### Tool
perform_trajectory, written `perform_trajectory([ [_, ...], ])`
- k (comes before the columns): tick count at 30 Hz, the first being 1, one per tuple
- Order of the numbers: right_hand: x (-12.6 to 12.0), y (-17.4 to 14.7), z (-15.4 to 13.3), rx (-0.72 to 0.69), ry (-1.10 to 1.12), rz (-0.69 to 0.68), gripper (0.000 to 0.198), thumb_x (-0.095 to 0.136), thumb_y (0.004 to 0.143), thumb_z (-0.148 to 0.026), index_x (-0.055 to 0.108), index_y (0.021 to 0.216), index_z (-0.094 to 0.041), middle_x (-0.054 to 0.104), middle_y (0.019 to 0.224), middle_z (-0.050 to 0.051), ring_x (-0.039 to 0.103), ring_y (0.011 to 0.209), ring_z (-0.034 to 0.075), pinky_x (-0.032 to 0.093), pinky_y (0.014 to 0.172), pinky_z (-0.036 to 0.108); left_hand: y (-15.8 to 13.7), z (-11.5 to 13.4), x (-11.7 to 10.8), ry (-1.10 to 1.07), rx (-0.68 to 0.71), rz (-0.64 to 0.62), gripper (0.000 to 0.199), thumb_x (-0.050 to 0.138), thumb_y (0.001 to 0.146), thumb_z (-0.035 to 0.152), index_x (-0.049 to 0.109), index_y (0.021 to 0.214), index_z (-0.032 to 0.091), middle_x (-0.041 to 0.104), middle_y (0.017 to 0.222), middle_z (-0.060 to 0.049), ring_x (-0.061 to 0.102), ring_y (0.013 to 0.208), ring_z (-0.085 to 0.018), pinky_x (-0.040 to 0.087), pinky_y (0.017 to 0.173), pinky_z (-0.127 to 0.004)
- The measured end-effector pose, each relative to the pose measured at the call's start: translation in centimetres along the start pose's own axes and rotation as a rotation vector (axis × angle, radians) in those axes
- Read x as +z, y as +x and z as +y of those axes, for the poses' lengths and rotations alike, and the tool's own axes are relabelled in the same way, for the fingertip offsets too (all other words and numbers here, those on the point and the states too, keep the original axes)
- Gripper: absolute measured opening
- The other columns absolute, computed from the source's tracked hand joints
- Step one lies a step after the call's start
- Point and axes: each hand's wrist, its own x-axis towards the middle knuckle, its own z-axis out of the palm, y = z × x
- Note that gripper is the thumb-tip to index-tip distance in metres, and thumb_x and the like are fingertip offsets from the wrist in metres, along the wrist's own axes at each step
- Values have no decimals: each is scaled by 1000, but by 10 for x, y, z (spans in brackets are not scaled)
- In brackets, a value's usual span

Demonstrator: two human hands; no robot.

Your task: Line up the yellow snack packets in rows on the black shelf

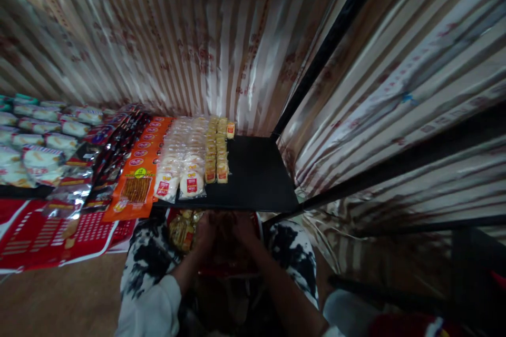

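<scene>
Both of my hands reach into a red basket (261,229) between my knees, under the front edge of the black shelf (256,174). My left hand (206,229) is beside several small yellow-wrapped snack packs (182,229) at the basket's left side. My right hand (243,227) is in the right half of the basket, where it is very dark. Shadow and the shelf edge hide the fingers of both hands, so what they touch or hold does not show. On the shelf above, small yellow snack packs (222,168) stand in two columns.
Left of these are rows of white round packs (192,184), orange snack bags (136,184), dark bags (106,163) and white-blue bags (43,160). Another red basket (35,237) sits below left. Black poles (328,52) and striped plastic sheeting (197,37) bound the back and right.
</scene>
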Motion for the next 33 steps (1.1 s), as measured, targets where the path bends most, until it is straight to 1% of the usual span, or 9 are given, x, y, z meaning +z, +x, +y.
perform_trajectory([
  [2, -4, -9, -6, -105, 41, -25, 41, 43, 79, -8, 60, 115, -16, 64, 114, 12, 53, 111, 24, 38, 96, 38, -7, 1, -14, 92, 51, -1, 18, 39, 86, 18, 57, 86, 17, 66, 86, -6, 60, 80, -16, 40, 71, -24],
  [5, -8, -24, -13, -229, 125, -32, 41, 46, 80, -13, 57, 120, -18, 59, 122, 10, 48, 117, 21, 35, 100, 38, -20, 6, -34, 137, 155, -24, 21, 36, 88, 22, 56, 82, 19, 65, 82, -4, 59, 78, -15, 39, 71, -23],
  [11, -33, -45, -28, -229, 231, -107, 30, 55, 79, -24, 63, 108, -21, 65, 111, 7, 56, 104, 20, 41, 92, 33, -36, 22, -65, 121, 322, -87, 16, 42, 82, 16, 57, 79, 20, 65, 79, 0, 58, 77, -13, 39, 72, -22],
  [14, -51, -51, -39, -225, 293, -140, 31, 56, 77, -24, 63, 107, -20, 67, 98, 5, 61, 85, 17, 46, 80, 29, -39, 35, -75, 77, 414, -102, 18, 41, 82, 17, 58, 77, 19, 63, 75, 1, 57, 73, -12, 39, 69, -21],
  [16, -62, -54, -44, -208, 356, -127, 34, 54, 77, -25, 62, 109, -19, 67, 92, 5, 60, 75, 15, 47, 71, 26, -40, 45, -79, 52, 438, -107, 19, 41, 81, 15, 59, 77, 19, 62, 74, 1, 56, 72, -12, 39, 68, -20],
  [21, -78, -56, -49, -205, 513, -47, 31, 54, 77, -28, 63, 105, -19, 67, 89, 5, 61, 73, 15, 48, 65, 25, -40, 73, -80, 49, 440, -67, 19, 43, 81, 14, 61, 78, 19, 64, 74, 1, 57, 72, -11, 40, 67, -20],
  [26, -88, -46, -40, -157, 671, 1, 26, 55, 77, -30, 64, 99, -20, 68, 86, 3, 63, 75, 16, 51, 70, 27, -32, 98, -71, 59, 470, -55, 19, 42, 83, 16, 61, 82, 20, 66, 78, 0, 59, 75, -12, 41, 71, -20],
  [30, -97, -28, -29, -147, 805, 64, 27, 54, 78, -34, 62, 99, -20, 70, 89, 4, 65, 78, 17, 52, 74, 30, -28, 122, -62, 2, 444, 19, 24, 40, 85, 21, 59, 99, 18, 66, 97, -5, 60, 92, -15, 42, 85, -24],
  [33, -105, -7, -21, -130, 846, 151, 28, 53, 78, -37, 62, 98, -19, 70, 89, 6, 65, 80, 18, 52, 75, 31, -29, 140, -53, -37, 436, 104, 29, 39, 85, 19, 56, 109, 16, 60, 112, -7, 55, 106, -16, 39, 95, -26],
])
